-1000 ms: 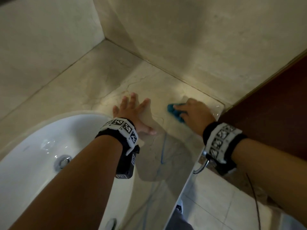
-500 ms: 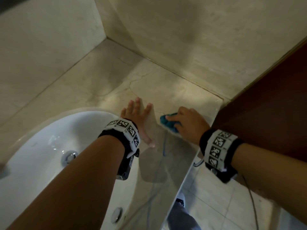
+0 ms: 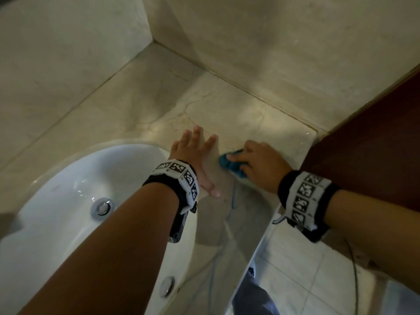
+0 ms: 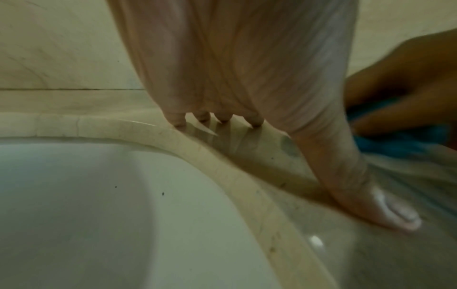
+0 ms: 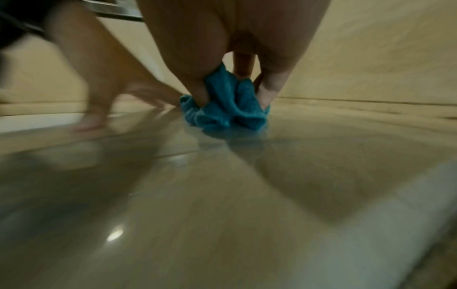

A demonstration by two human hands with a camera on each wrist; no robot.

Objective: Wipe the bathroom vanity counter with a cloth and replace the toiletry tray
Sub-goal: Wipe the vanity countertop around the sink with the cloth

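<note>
A bunched teal cloth (image 3: 230,163) lies on the beige marble counter (image 3: 245,114), gripped by my right hand (image 3: 258,165), which presses it down. In the right wrist view the cloth (image 5: 227,105) bulges out between my thumb and fingers. My left hand (image 3: 196,155) lies flat on the counter just left of the cloth, fingers straight and spread, thumb stretched toward me. In the left wrist view the fingertips (image 4: 179,120) touch the stone beside the basin rim, and the cloth (image 4: 400,142) shows blurred at the right. No toiletry tray is in view.
A white oval basin (image 3: 75,201) with a chrome drain (image 3: 102,208) is sunk into the counter at the left. Marble walls (image 3: 272,42) close the back corner. A dark brown door (image 3: 375,144) stands at the right. The counter's front edge (image 3: 254,258) drops to a tiled floor (image 3: 302,280).
My right hand has dragged the cloth from near the back wall toward me and slightly left, close to my left thumb. The left hand has stayed flat on the counter.
</note>
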